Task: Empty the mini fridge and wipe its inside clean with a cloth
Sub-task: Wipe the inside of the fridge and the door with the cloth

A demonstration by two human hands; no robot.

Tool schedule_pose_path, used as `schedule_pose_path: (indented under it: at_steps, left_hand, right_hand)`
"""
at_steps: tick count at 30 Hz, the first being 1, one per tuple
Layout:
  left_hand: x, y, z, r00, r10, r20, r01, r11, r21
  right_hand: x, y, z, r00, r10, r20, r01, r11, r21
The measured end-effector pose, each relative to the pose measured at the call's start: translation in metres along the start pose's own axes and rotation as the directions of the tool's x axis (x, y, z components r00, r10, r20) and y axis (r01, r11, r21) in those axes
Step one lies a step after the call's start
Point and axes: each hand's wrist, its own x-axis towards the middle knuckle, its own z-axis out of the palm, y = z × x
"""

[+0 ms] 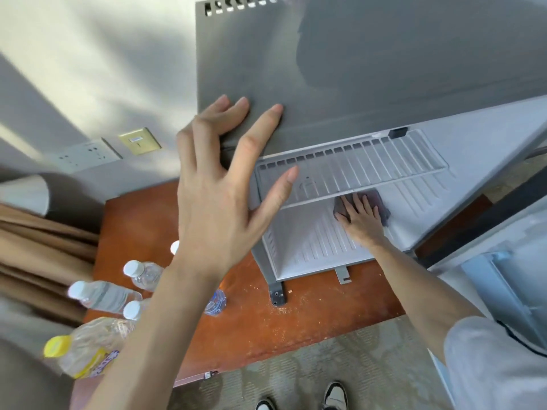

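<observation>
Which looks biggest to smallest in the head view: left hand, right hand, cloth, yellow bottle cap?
1. left hand, though it is nearest the camera
2. right hand
3. cloth and yellow bottle cap: unsure, the right hand hides much of the cloth

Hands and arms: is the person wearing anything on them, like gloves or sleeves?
No gloves, rings or watch show on the left hand or the right hand. The left forearm is uncovered as far as the frame shows. The right arm has a loose pale grey sleeve from about the elbow up.
</observation>
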Motion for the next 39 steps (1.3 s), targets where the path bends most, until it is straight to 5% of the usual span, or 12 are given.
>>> schedule_pose_path:
  at_steps: [5,8,17,27,31,35,39]
  left_hand:
    - [0.0,0.0,-0.003,1.0,0.014,0.0,-0.014,1.0,0.001]
    - [0.001,-0.003,0.002,0.999,0.029,-0.038,-0.029,1.0,0.009]
    - [0.0,-0.006,0.013,0.995,0.036,-0.088,-0.036,0.999,0.002]
    - [-0.001,0.002,0.01,0.996,-0.015,-0.086,0.012,0.999,-0.038]
    - [-0.001,0.001,0.015,0.993,-0.004,-0.122,-0.002,0.999,-0.049]
    - [-0.001,0.0,0.016,0.992,-0.004,-0.125,-0.006,0.997,-0.08]
    - [-0.002,0.001,0.011,0.994,-0.018,-0.104,0.009,0.996,-0.087]
  right_hand:
    - [-0.073,0.014,0.02,0.999,0.009,-0.038,-0.014,0.992,-0.127]
    - [-0.103,0.012,0.021,0.997,0.052,-0.063,-0.056,0.996,-0.064]
    - [0.023,-0.005,-0.005,0.998,0.054,0.033,-0.056,0.996,0.064]
    - [-0.136,-0.104,0.057,0.959,-0.275,-0.069,0.283,0.947,0.151]
    - [-0.073,-0.114,0.049,0.949,-0.312,-0.053,0.316,0.941,0.117]
    - [0.004,-0.146,0.034,0.955,-0.266,0.135,0.247,0.959,0.138]
    - [-0.023,-0.147,0.048,0.946,-0.323,0.039,0.319,0.944,0.088]
